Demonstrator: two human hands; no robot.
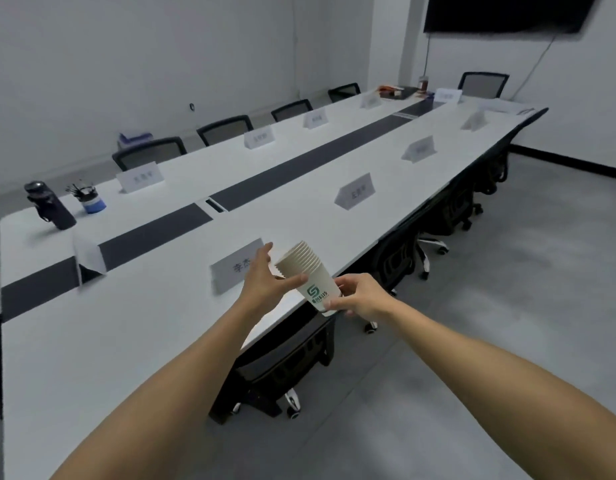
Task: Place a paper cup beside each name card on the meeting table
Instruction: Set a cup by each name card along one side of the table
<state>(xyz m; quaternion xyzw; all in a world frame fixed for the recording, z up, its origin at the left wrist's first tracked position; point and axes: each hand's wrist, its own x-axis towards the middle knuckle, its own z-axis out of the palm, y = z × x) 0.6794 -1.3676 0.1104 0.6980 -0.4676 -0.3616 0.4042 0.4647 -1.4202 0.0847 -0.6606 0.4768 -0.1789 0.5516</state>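
A stack of several white paper cups (308, 275) with a green logo is held tilted above the near edge of the long white meeting table (133, 327). My right hand (362, 296) grips the bottom of the stack. My left hand (265, 277) touches the stack's upper part, thumb on the side and fingers spread by the rims. The nearest name card (235, 270) stands just left of my left hand. More name cards (355, 195) (419, 148) (141, 176) (260, 137) line both long sides. No cup stands on the table.
A dark bottle (50, 209) and a blue pen holder (90, 199) stand at the table's near left end. Black office chairs (289, 368) (149, 152) are pushed in along both sides. A dark strip runs down the table's middle. Grey floor lies to the right.
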